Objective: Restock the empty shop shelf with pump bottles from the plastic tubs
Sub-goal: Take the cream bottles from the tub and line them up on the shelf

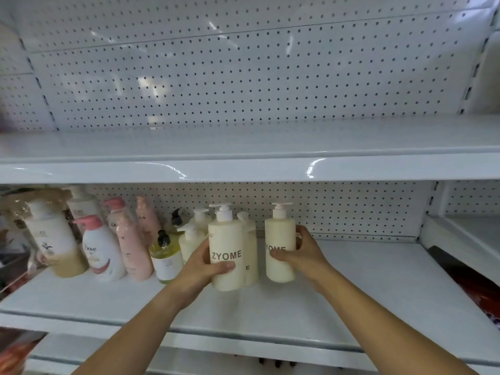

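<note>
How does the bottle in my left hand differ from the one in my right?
The left bottle, in the left hand, shows its whole ZYOME label; the right bottle, in the right hand, shows only YOME. The left bottle crowds a third bottle behind it; the right bottle stands apart. Both are cream, upright, white-pumped.

1. Left hand [205, 263] grips left bottle [227, 255]; right hand [303, 253] grips right bottle [280, 250]. Both upright, low over shelf [378, 280]; can't tell if set down.
2. Middle bottle [250, 239] stands between the hands, just behind left bottle, apart from right bottle.
3. Other bottles [108, 239] are on the shelf left of left hand, several rows deep.
4. Pegboard [351, 212] is behind the hands.
5. Top shelf [243, 147] is above both hands.
</note>
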